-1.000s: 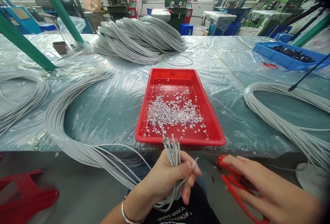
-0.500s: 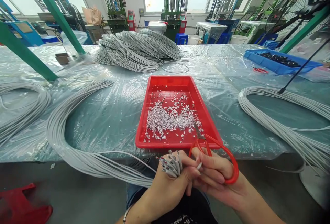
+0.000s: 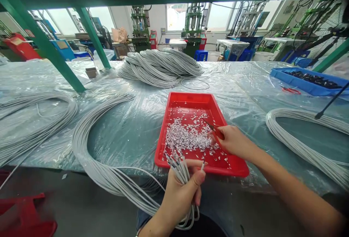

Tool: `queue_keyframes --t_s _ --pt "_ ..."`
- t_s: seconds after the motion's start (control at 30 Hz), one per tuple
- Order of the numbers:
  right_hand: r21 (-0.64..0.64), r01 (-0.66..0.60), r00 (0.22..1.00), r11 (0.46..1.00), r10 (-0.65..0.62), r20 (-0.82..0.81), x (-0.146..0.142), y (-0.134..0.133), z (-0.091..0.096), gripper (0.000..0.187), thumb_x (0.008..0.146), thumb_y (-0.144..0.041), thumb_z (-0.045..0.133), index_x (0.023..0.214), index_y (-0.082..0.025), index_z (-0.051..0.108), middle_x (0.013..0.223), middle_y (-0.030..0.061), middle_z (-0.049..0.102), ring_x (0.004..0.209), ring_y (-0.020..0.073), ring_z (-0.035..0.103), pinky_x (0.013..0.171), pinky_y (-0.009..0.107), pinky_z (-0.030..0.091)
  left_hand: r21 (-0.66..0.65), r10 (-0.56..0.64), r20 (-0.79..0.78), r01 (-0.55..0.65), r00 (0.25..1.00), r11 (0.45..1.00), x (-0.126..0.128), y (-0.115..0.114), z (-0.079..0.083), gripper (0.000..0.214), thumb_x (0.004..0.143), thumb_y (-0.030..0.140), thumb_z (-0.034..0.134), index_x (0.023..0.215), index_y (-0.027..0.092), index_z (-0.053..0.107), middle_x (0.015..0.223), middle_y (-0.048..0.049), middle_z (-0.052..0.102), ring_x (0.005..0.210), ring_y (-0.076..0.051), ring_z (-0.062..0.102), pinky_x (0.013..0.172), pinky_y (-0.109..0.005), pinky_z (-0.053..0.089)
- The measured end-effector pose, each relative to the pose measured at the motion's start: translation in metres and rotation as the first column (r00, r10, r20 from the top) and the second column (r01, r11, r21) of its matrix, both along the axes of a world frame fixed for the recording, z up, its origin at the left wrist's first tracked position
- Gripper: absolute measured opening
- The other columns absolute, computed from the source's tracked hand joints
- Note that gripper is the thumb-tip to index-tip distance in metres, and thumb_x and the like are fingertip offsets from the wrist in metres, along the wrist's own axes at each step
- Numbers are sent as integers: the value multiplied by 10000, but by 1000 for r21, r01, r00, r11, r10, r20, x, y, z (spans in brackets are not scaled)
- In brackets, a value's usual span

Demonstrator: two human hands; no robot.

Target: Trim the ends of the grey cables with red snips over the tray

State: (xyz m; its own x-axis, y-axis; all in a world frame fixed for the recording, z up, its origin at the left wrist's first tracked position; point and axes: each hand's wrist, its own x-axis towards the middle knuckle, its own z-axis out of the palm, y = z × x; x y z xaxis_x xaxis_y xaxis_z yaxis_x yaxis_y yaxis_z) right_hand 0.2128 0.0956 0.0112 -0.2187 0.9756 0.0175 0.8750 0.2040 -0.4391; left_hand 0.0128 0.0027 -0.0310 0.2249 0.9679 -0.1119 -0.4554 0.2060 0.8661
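Observation:
My left hand is closed around a bundle of thin grey cables, whose cut ends point up. One cable end stands apart between the thumb and forefinger. The rest of the bundle trails left over the table edge. Over the red tray, my right hand grips red-handled scissors, their tips pointing up and left. Small silvery scraps lie scattered across the tray floor, some of them just below the scissors.
Coiled grey cables lie at left and right, with a large heap behind the tray. A blue tray of dark parts stands back right, near a red-handled tool. Green posts rise at left.
My right hand has moved away from my left hand, forward over the red tray with the scissors. My left hand keeps the cable bundle. The view has tilted up, showing a green overhead beam.

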Motion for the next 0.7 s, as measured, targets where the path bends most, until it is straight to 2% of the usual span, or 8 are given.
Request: queue_keyframes --t_s 0.13,0.2,0.27,0.33,0.4,0.47,0.53,0.7 --pt "-68 45 987 997 -33 160 8 14 2 252 991 -294 707 773 -188 644 778 -29 670 680 164 654 678 340 562 -47 120 -17 -121 993 992 1 5 9 482 711 554 882 957 163 745 649 68 574 328 -4 455 354 -125 277" --pt "-99 17 992 995 -5 127 10 12 7 233 965 -274 701 757 -194 633 737 -24 650 682 182 651 688 357 560 -48 149 -7 -150 989 988 1 7 12 497 688 560 893 953 165 748 660 70 574 330 1 459 355 -120 274" --pt "-166 -92 996 982 95 6 12 2 12 101 921 -282 667 866 -197 673 716 -15 655 677 199 663 680 349 574 -43 163 -3 -163 987 986 0 10 13 480 696 556 890 938 167 746 654 73 571 329 5 457 358 -116 274" --pt "-235 -231 969 944 201 -144 17 -16 14 310 868 -309 614 1147 -190 677 791 7 712 697 213 698 657 317 601 -39 165 -3 -165 986 986 -1 13 10 453 715 545 884 928 170 744 659 71 573 328 13 447 359 -114 272" --pt "-278 -277 951 920 221 -215 24 -37 14 468 809 -303 614 1263 -204 666 897 52 759 768 249 736 647 320 614 -28 140 6 -140 990 990 0 15 4 448 729 552 872 929 173 741 638 77 553 319 14 422 348 -116 259" --pt "-278 -283 948 918 224 -225 31 -56 13 483 685 -292 750 1167 -259 740 1039 92 790 857 320 753 635 342 615 -5 93 19 -93 995 996 1 16 -4 451 748 570 851 939 177 737 591 89 514 307 8 389 333 -120 246" --pt "-319 -271 959 908 227 -169 33 -69 16 305 641 -310 820 942 -292 772 1008 80 796 848 348 741 606 350 593 9 59 19 -60 998 998 3 15 -10 444 770 578 830 954 186 731 552 99 486 303 4 363 328 -119 243" --pt "-470 -151 988 870 142 -55 13 -78 46 219 707 -411 742 865 -265 704 1004 100 776 930 407 699 732 476 569 -11 5 -4 -5 1000 1000 3 7 -3 446 789 597 805 960 198 704 555 95 507 325 1 358 343 -115 261"
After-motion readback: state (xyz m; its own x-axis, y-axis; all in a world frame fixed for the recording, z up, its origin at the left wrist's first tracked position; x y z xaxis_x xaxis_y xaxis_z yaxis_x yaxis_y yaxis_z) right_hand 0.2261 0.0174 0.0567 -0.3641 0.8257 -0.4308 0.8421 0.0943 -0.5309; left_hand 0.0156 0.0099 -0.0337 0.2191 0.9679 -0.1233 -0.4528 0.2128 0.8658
